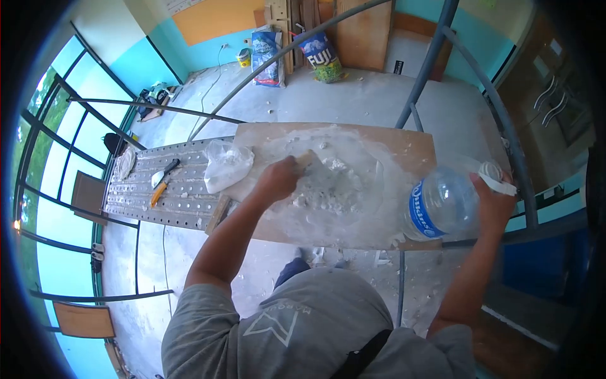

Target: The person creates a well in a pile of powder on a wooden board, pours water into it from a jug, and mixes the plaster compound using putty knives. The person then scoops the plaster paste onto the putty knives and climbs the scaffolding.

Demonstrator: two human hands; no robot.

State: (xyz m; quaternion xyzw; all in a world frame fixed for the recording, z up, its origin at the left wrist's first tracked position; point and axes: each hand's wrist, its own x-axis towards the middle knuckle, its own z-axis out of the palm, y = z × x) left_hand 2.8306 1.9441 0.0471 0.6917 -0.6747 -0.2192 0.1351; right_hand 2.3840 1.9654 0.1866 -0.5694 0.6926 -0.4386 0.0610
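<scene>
My left hand (281, 179) is closed around a small beige flat tool (305, 159), whose exact kind I cannot make out. The tool is at the left edge of a wet white powdery mix (338, 183) with lumps, spread over a brown board (404, 142). On the right, my right hand (494, 199) is closed at the white top of a large clear water bottle (451, 202) with a blue label. That bottle is over the board's right end; whether it rests there I cannot tell. A white plastic bag (227, 165) lies by the board's left edge.
The board lies on a perforated metal scaffold plank (136, 199) that carries a putty knife (165, 172) and a yellow-orange cutter (158, 194). Grey scaffold pipes (424, 69) cross around the plank. Two printed sacks (320, 58) (267, 58) stand by the far wall.
</scene>
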